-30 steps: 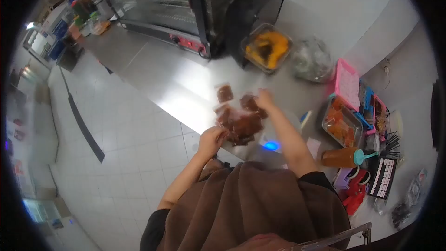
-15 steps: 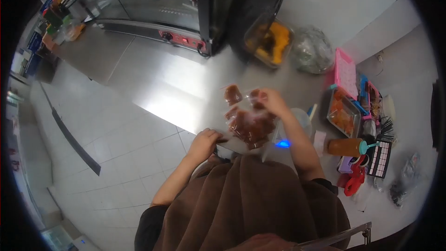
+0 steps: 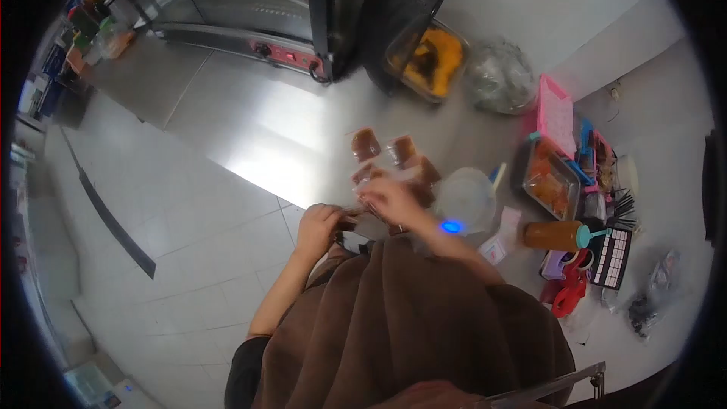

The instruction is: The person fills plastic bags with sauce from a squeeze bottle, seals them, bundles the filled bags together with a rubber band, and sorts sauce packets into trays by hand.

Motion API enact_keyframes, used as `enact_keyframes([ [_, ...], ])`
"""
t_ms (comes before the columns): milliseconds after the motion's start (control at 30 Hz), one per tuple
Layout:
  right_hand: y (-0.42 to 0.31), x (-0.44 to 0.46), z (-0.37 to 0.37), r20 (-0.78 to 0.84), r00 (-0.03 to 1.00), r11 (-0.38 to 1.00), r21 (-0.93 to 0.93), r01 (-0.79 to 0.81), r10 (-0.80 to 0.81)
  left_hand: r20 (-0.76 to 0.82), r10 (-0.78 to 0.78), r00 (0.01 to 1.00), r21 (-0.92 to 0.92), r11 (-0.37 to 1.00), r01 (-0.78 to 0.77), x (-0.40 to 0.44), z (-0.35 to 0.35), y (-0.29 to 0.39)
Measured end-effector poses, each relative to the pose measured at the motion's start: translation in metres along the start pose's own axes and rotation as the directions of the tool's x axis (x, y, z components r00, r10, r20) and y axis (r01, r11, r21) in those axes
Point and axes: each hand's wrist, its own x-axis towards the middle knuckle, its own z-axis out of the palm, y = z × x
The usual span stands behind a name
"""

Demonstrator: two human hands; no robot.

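Note:
Several small clear packets of reddish-brown sauce lie on the steel counter in front of me. One sauce packet (image 3: 365, 145) sits apart at the far left, and another packet (image 3: 401, 151) lies just right of it. My left hand (image 3: 316, 229) is at the counter's front edge, its fingers closed on a dark brown packet (image 3: 347, 221). Over the near side of the packet pile (image 3: 425, 174) is my right hand (image 3: 388, 201), slightly blurred. Its fingers are bent together close to my left hand; what is between them is hidden.
A round translucent lid or bowl (image 3: 466, 201) is right of the pile. Beyond stand a tray of orange food (image 3: 551, 182), a sauce bottle (image 3: 551, 235) and a pink basket (image 3: 555, 113). A glass-fronted warmer (image 3: 227, 0) and a yellow-filled container (image 3: 432, 60) occupy the back.
My right hand has left the upper packet, which now lies on the counter, and moved down and left toward my left hand. The view has shifted slightly.

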Motion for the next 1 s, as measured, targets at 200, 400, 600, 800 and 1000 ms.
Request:
enact_keyframes([
  [200,0.103,0.027,-0.085,0.143,0.989,0.85,-0.525,0.052,0.027,0.076,-0.032,0.997,0.051,0.998,0.029,-0.003,-0.011,0.007],
  [400,0.094,0.031,-0.115,0.331,0.926,0.784,-0.617,0.067,0.182,0.011,-0.061,0.998,0.108,0.992,0.06,0.0,-0.015,0.021],
  [600,0.015,0.01,-0.146,0.58,0.769,0.921,-0.387,-0.031,0.27,0.04,-0.103,0.994,0.152,0.984,0.096,-0.005,-0.013,0.025],
  [800,0.077,0.018,-0.107,0.528,0.831,0.903,-0.424,0.076,0.178,0.074,-0.128,0.989,0.173,0.978,0.114,-0.013,-0.008,0.018],
  [1000,0.111,0.014,-0.096,0.388,0.921,0.959,-0.273,0.079,0.035,0.041,-0.098,0.994,0.191,0.978,0.089,-0.007,-0.014,0.027],
])
